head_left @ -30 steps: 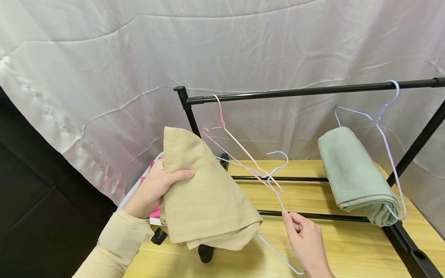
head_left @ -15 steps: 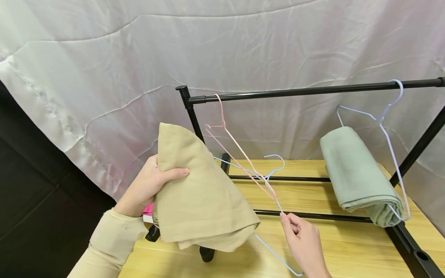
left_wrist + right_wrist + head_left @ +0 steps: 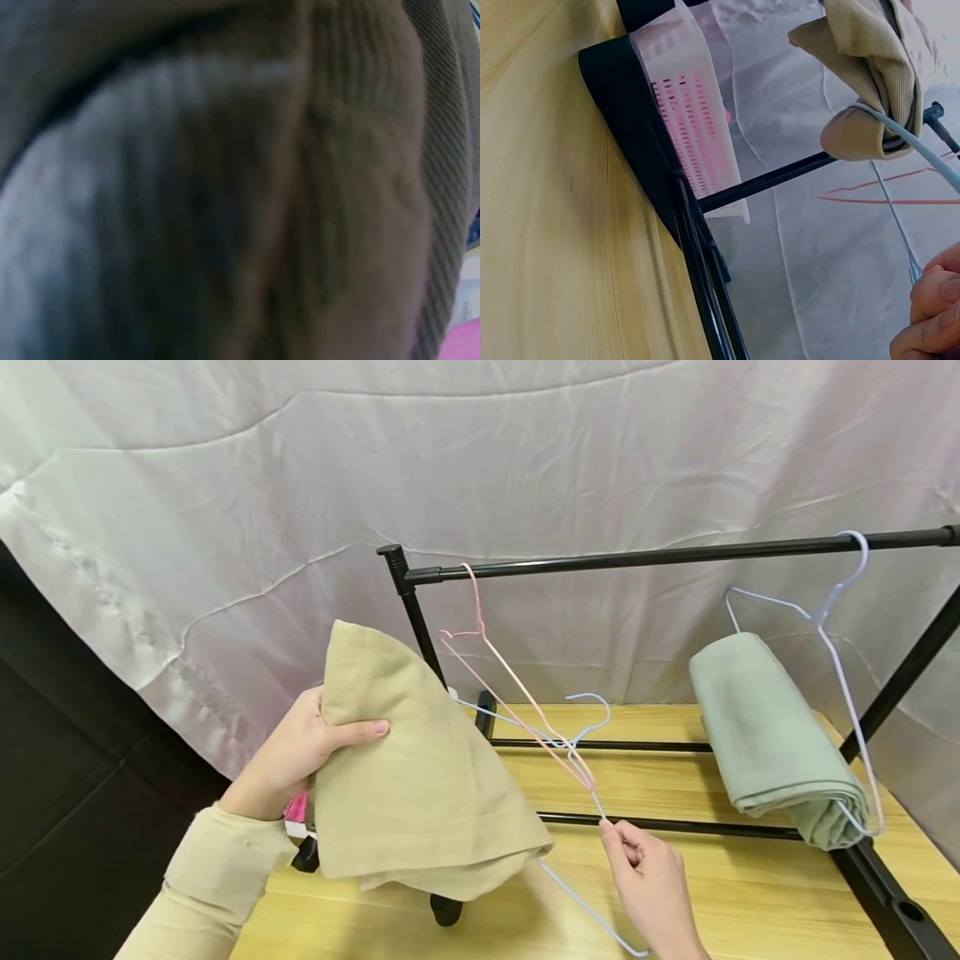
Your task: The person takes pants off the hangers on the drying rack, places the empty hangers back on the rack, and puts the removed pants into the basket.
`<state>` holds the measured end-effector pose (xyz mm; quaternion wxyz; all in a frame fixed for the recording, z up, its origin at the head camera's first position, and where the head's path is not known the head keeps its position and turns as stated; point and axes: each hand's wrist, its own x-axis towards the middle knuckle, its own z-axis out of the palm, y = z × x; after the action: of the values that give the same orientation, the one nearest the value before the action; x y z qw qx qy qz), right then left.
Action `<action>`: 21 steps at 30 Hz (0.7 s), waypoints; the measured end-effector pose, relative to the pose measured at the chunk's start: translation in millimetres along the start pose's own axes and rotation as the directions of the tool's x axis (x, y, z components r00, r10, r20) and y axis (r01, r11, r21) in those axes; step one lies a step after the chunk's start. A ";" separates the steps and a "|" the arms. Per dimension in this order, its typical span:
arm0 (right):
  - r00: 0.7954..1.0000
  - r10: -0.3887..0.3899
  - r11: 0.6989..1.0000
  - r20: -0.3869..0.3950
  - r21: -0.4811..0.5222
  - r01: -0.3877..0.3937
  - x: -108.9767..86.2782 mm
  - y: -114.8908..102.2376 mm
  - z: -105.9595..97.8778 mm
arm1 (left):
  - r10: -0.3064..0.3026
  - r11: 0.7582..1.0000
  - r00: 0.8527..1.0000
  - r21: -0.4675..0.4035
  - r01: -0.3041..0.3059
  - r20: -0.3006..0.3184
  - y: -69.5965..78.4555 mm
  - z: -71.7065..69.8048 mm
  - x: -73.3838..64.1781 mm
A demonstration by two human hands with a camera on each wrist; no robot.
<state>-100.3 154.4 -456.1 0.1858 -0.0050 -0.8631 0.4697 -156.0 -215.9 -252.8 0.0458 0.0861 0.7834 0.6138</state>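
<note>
My left hand [image 3: 300, 752] grips a folded beige twill cloth [image 3: 420, 777], thumb on the front and fingers hidden behind. Cloth fills most of the left wrist view, dark and blurred. With thumb and fingertips, my right hand [image 3: 648, 877] pinches the shoulder of a light blue wire hanger [image 3: 592, 910]. That hanger's hook stands up free, and part of its frame is hidden behind the cloth. In the right wrist view, the blue bar [image 3: 922, 150] passes over the folded end of the cloth [image 3: 870, 82], with my right fingers [image 3: 937, 300] below.
A pink hanger [image 3: 517, 677] hangs from the black rack rail [image 3: 600, 560], overlapping the blue one. At right, a folded green cloth [image 3: 772, 735] hangs on a lavender hanger [image 3: 840, 668]. A pale basket [image 3: 690, 112] with pink contents stands beyond the rack foot.
My left hand has carried the beige cloth left and slightly up. My right hand and the blue hanger have drifted slightly left. The head view has shifted a little.
</note>
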 end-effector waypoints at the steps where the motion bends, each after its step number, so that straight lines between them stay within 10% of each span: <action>1: 1.000 -0.003 1.000 0.000 0.004 0.003 -0.2 -0.4 0.2 | 0.004 1.000 1.000 0.009 -0.004 0.001 0.5 -1.3 -0.1; 21: 1.000 -0.017 0.999 0.008 0.029 0.017 -3.3 -2.3 8.5 | 0.022 0.978 0.997 0.209 -0.008 -0.067 14.6 -22.5 -8.7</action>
<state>-99.7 145.6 -459.5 0.1862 0.0067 -0.8569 0.4806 -150.3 -235.7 -233.4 0.0047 0.0750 0.8439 0.5312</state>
